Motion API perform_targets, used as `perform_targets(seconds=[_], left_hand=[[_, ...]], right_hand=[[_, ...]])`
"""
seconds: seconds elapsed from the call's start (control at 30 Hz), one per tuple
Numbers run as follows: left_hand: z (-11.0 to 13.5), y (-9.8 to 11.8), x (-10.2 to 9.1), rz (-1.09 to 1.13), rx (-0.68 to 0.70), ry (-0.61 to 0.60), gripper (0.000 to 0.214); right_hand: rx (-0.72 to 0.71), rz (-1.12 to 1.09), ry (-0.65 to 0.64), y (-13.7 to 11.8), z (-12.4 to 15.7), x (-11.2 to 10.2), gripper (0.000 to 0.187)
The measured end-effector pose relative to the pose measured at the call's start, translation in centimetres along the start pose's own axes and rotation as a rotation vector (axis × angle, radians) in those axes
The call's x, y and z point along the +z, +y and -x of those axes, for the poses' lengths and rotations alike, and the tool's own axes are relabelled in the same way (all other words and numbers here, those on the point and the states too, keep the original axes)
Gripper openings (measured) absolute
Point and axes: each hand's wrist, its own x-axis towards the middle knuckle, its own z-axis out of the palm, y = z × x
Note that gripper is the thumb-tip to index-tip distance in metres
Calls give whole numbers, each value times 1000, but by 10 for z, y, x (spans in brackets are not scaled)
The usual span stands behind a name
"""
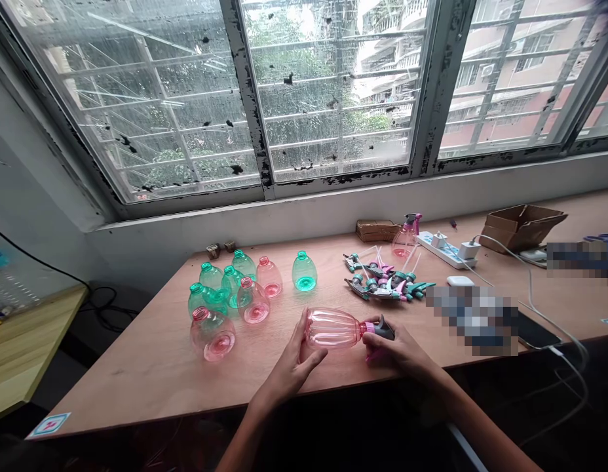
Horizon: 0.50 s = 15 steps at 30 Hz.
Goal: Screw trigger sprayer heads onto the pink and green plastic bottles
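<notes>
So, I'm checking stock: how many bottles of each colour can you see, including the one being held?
Green bottles: 5
Pink bottles: 5, counting the held one and the one at the back
Total: 10

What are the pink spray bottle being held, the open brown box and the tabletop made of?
Pink spray bottle: probably glossy plastic; see-through, with bright highlights along its ridges.
Open brown box: likely matte cardboard, with folded flaps.
Tabletop: wood or wood-look laminate, reddish-brown and faintly shiny; I cannot tell which.

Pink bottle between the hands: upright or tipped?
Tipped: the pink bottle runs sideways from the left hand to the spray head in the right hand.
</notes>
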Motion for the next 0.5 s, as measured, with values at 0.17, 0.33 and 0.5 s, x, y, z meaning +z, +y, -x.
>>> perform_targets(seconds=[0.17,0.33,0.5], left_hand=[[0,-1,0,35,-33,-8,90],[-1,-1,0,-4,10,25,79],[0,2,0,-23,21,3,85]], right_hand=[[14,-2,-15,0,0,-1,42],[7,22,-16,1,1,-1,41],[-2,0,-5,0,0,0,41]])
